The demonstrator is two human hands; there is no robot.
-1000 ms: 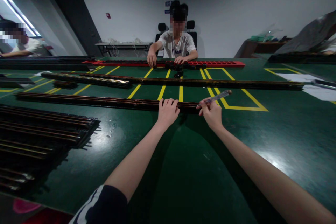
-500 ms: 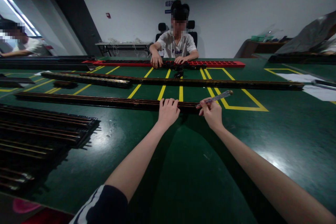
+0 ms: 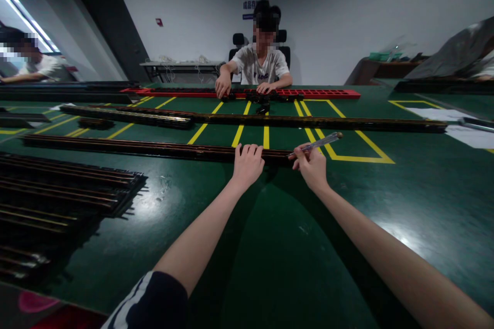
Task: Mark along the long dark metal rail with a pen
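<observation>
A long dark rail with copper-coloured strips lies across the table in front of me. My left hand is closed over the rail towards its right part, fingers on the far side. Near the rail's right end, my right hand grips a screwdriver with a clear handle. Its handle slants up to the right, while its thin tip points left onto the rail. Exactly what the tip touches is too small to make out.
Beyond lies another long dark rail. Stacked rails fill the left front of the green table. Opposite, a co-worker works at a red frame. White papers lie at right; yellow tape lines mark the table.
My hands, the screwdriver and the rail look unmoved. Across the table, the co-worker's hand on the left side of the picture has shifted slightly left and up along the red frame.
</observation>
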